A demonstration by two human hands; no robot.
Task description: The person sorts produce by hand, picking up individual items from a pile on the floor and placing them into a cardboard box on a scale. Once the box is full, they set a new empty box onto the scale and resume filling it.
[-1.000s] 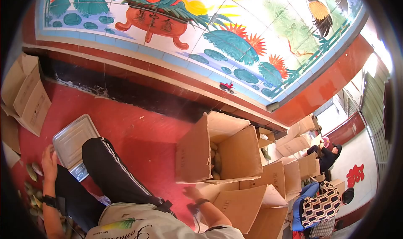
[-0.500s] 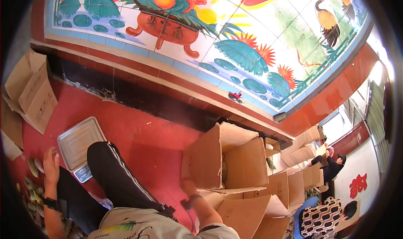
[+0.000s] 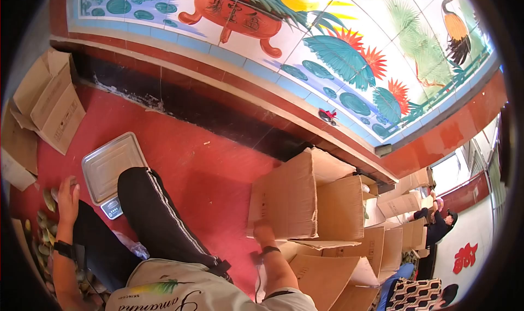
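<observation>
My left hand (image 3: 68, 202) is raised at the left, its fingers stretched upward and nothing visible in them. It is beside a pile of greenish-brown oblong produce (image 3: 43, 232), whose exact kind I cannot make out. To its right lies a platform scale (image 3: 115, 166) with a metal pan and a small display (image 3: 112, 208). My right hand (image 3: 265, 233) is at the lower left side of an open cardboard box (image 3: 284, 196). Its fingers are too indistinct to tell whether they grip the box or only rest against it.
More open cardboard boxes (image 3: 322, 270) stand at the lower right, and others (image 3: 52, 106) at the far left. A tiled mural wall (image 3: 240, 60) runs along the back. Two people (image 3: 436, 226) are at the right, one in a patterned top (image 3: 413, 294). Clear plastic (image 3: 131, 244) lies by my legs.
The whole view has shifted, so the scene sits farther right and higher. The produce seen inside the box earlier is now hidden. Both hands stay near the same things.
</observation>
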